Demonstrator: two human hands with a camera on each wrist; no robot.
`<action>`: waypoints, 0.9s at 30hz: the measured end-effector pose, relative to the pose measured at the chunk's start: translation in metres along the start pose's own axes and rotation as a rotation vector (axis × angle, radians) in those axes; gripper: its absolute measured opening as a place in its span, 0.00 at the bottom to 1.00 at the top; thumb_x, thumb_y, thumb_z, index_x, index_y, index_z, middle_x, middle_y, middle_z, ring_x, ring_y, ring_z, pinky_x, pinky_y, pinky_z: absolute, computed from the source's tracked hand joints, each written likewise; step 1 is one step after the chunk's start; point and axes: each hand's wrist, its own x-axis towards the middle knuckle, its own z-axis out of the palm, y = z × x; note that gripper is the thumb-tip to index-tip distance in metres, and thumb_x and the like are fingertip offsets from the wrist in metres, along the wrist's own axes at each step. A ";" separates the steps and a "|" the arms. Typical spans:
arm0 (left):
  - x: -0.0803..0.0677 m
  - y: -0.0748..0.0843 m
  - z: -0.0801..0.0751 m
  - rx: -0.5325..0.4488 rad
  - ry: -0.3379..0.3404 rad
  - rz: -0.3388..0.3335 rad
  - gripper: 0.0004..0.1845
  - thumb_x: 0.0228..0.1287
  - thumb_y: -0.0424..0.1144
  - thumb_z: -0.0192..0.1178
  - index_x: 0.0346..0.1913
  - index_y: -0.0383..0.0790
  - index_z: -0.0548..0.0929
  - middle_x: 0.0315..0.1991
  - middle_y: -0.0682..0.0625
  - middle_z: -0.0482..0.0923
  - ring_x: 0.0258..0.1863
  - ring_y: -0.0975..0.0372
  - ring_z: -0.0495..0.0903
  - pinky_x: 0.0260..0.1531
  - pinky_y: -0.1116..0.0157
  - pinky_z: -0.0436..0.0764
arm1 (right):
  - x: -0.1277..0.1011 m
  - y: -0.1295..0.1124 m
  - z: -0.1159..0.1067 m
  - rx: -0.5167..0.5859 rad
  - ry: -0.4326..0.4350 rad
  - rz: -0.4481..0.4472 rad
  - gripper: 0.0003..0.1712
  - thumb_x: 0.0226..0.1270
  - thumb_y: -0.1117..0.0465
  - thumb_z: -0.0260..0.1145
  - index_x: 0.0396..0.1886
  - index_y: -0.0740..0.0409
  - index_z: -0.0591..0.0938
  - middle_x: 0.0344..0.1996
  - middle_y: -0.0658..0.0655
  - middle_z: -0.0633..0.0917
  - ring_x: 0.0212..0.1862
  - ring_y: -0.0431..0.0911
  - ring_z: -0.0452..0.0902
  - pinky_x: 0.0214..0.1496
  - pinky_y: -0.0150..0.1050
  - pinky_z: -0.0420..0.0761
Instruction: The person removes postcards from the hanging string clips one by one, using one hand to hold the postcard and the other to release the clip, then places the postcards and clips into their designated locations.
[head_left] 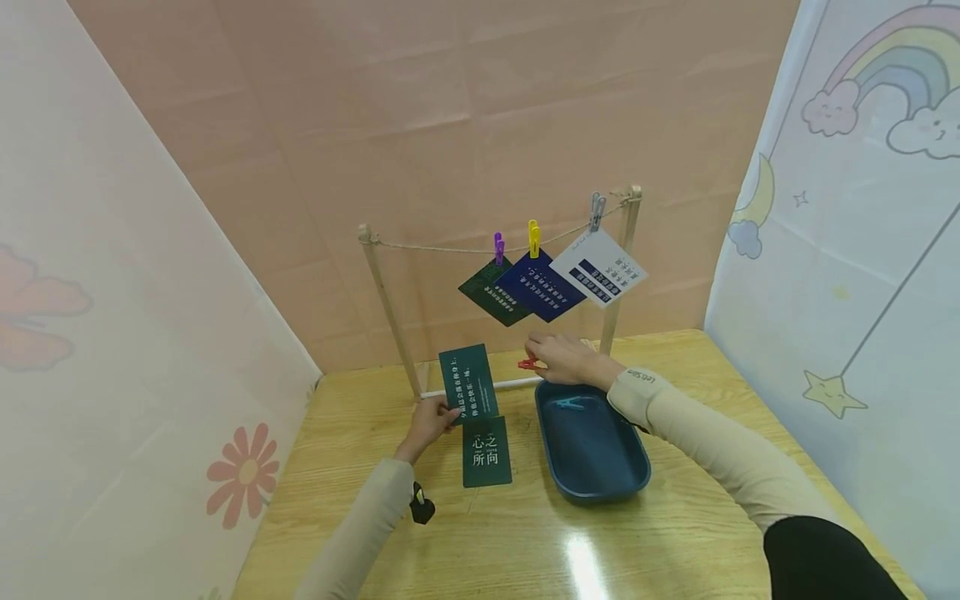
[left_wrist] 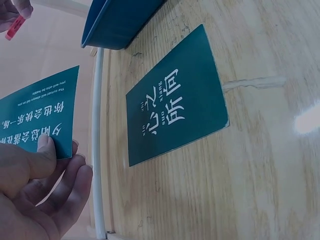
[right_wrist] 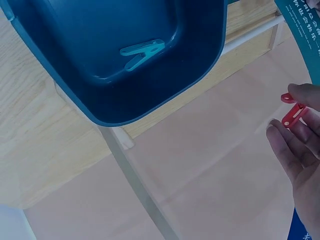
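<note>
The person's left hand (head_left: pixel 433 421) pinches a dark green rectangular paper card with white lettering (head_left: pixel 468 383) by its lower corner, the thumb lying on the printed face, and holds it raised near the white bar (head_left: pixel 517 383) at the foot of a wooden rack. The right hand (head_left: pixel 564 357) grasps a small red plastic clothespin (head_left: pixel 529 364) between thumb and fingers, above the far end of a dark blue oval-cornered plastic tray (head_left: pixel 592 458). A light blue plastic clothespin (head_left: pixel 569 403) lies inside that tray, toward its far end. On the pale wooden bench (head_left: pixel 315 450), a smaller dark green card with large white characters (head_left: pixel 486 452) lies flat, just nearer than the raised card and to the left of the tray. Between the rack's two posts runs a beige twine line (head_left: pixel 442 249), where a purple clothespin (head_left: pixel 498 248) holds a green card (head_left: pixel 491 292), a yellow clothespin (head_left: pixel 534 238) a navy card (head_left: pixel 540 286) and a grey clothespin (head_left: pixel 597 212) a white card (head_left: pixel 577 254), all hanging aslant and partly overlapping
</note>
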 end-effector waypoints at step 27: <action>-0.012 -0.015 0.007 -0.011 -0.087 -0.095 0.06 0.69 0.28 0.60 0.37 0.25 0.80 0.30 0.33 0.82 0.23 0.60 0.80 0.30 0.54 0.85 | -0.015 0.006 0.020 -0.008 -0.052 -0.038 0.10 0.61 0.66 0.71 0.39 0.60 0.78 0.35 0.53 0.73 0.29 0.43 0.69 0.29 0.36 0.75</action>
